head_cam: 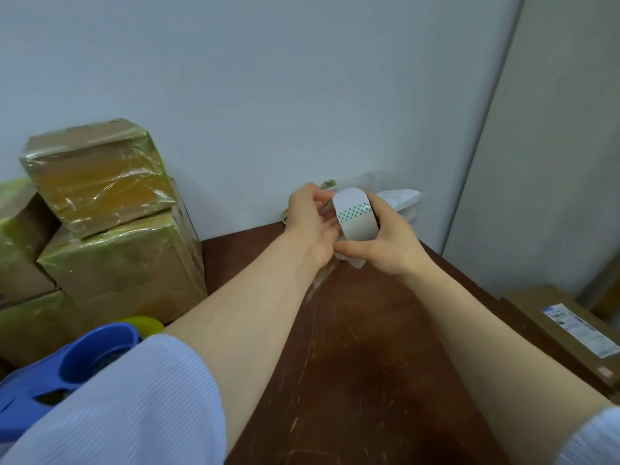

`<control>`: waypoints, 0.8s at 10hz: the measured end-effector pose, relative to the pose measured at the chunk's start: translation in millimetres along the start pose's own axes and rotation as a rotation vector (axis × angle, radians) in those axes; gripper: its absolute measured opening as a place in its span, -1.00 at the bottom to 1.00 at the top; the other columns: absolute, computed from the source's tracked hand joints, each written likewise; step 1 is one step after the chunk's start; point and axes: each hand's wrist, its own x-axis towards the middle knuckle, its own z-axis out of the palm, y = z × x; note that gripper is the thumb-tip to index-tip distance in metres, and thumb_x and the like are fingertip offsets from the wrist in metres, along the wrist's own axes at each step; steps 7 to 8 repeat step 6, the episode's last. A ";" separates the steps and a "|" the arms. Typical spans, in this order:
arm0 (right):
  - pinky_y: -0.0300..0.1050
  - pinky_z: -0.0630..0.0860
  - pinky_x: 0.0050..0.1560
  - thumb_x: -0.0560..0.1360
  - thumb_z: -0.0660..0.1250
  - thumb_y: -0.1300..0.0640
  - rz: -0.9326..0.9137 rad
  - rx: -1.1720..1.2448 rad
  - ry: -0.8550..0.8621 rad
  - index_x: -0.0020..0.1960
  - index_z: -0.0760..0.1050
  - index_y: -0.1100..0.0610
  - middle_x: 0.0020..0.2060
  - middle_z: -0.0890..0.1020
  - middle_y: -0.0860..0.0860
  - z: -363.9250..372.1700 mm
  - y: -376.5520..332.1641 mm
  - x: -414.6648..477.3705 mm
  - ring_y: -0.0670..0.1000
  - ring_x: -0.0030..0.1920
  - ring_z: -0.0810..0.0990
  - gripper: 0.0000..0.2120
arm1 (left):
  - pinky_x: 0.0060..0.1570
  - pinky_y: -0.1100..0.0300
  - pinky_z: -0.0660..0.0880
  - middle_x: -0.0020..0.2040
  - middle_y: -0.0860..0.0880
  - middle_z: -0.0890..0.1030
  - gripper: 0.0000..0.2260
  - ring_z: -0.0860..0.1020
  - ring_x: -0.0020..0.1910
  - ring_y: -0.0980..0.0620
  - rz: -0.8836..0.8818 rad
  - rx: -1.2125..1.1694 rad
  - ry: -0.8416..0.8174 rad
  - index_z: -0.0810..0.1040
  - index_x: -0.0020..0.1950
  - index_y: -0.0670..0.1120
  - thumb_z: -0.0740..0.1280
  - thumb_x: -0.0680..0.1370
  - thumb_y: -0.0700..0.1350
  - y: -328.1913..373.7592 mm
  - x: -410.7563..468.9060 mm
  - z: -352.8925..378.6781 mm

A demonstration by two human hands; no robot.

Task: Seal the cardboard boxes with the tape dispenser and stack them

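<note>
Both sleeves are pale blue, with fine ribbing in the cloth. The left sleeve is wide and loose; only a corner of the right sleeve shows. Below them the forearms are bare down to the left hand and right hand.

Soft, even light is filling the scene, leaving only faint shadows on the tabletop. Glare is streaking the wrapped boxes. Wide-angle distortion is bending the wall corner.
</note>
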 end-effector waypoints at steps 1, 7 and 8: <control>-0.17 0.45 -0.03 0.25 0.54 0.23 -0.065 -0.271 0.113 0.17 0.43 0.15 0.00 0.50 0.05 4.3 -5.9 21.7 0.01 0.01 0.51 -0.46 | -0.23 0.17 0.44 -0.19 -0.12 0.49 -0.84 0.47 -0.26 -0.06 -0.015 0.089 -0.030 0.47 -0.10 -0.18 0.14 0.45 -0.16 13.8 5.5 9.5; -0.02 0.22 0.26 0.48 0.36 0.17 -0.065 -1.136 0.065 0.24 0.40 0.16 0.24 0.41 0.13 10.6 9.0 132.4 0.17 0.28 0.32 -0.65 | -0.11 0.02 0.37 -0.31 -0.05 0.39 -0.76 0.40 -0.15 -0.16 0.408 0.749 0.269 0.34 -0.37 -0.09 0.16 0.51 -0.15 37.9 55.2 0.1; -0.02 0.22 0.26 0.48 0.36 0.17 -0.065 -1.136 0.065 0.24 0.40 0.16 0.24 0.41 0.13 10.6 9.0 132.4 0.17 0.28 0.32 -0.65 | -0.11 0.02 0.37 -0.31 -0.05 0.39 -0.76 0.40 -0.15 -0.16 0.408 0.749 0.269 0.34 -0.37 -0.09 0.16 0.51 -0.15 37.9 55.2 0.1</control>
